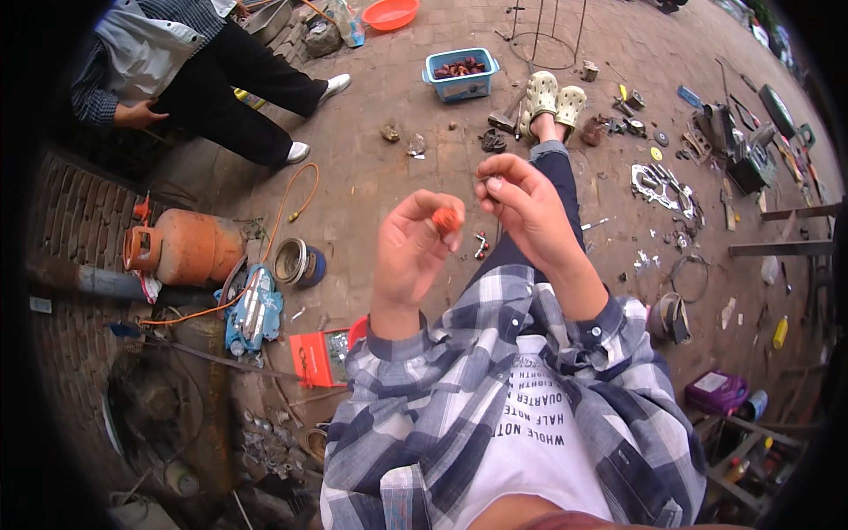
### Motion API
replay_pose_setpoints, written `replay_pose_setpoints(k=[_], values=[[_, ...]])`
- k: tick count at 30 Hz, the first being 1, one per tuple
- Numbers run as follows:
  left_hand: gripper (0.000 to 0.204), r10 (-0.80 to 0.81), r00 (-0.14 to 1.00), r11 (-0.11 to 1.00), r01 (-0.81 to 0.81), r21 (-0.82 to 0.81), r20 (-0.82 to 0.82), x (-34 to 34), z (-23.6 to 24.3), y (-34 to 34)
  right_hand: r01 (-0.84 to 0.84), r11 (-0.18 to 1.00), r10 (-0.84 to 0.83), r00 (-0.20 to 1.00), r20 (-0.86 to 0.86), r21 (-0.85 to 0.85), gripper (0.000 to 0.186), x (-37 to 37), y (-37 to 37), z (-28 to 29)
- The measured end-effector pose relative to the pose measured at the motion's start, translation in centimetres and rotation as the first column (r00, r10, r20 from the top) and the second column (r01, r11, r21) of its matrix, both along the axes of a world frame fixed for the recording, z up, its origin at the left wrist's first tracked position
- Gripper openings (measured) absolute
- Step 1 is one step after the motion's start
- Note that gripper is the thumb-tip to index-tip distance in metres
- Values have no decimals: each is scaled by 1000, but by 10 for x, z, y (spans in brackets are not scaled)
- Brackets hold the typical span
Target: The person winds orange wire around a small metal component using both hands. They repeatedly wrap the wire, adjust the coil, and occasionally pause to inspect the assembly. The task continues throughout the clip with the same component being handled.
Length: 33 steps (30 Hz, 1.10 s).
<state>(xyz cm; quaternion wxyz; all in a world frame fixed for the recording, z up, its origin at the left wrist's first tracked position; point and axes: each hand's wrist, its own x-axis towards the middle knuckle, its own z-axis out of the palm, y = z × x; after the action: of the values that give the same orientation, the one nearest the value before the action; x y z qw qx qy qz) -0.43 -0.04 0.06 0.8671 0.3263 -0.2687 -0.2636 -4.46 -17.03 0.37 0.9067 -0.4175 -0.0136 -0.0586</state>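
Closest in is a blue/white plaid shirt over a white tee w/ dark print. Just past it both hands are up, near each other but not touching. L hand: thumb + fingertips pinched on a small red-orange knob-like piece, held out toward the R side, other fingers loosely curled. R hand: thumb + index closed to a pinch, a bit farther out, w/ a small dark bit btwn them; prob metal, but it's too small to tell tbh.

Dark jeans stretch out under the R hand. Off to the R there's a purple jug; on the L, a red case, then a blue can near an orange gas cylinder. Farther R, a flat metal gasket lies on the bricks. Beyond: pale clogs on the feet, a blue tub w/ reddish-brown stuff in it, another person standing upper L, plus an orange basin at the top edge.
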Motion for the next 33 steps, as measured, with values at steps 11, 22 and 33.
replay_pose_setpoints(k=[11,22,33], values=[[15,267,510,370,-838,402,818,-3,4,-17,507,407,-123,855,504,-760,20,-9,13,30],[24,420,899,907,-413,80,-127,-1,-2,-19,-1,1000,-1,989,-148,-15,25,-14,44,-24],[32,234,957,971,-239,-7,-174,2,4,7,-295,931,323,941,-105,214,28,-15,23,-34]])
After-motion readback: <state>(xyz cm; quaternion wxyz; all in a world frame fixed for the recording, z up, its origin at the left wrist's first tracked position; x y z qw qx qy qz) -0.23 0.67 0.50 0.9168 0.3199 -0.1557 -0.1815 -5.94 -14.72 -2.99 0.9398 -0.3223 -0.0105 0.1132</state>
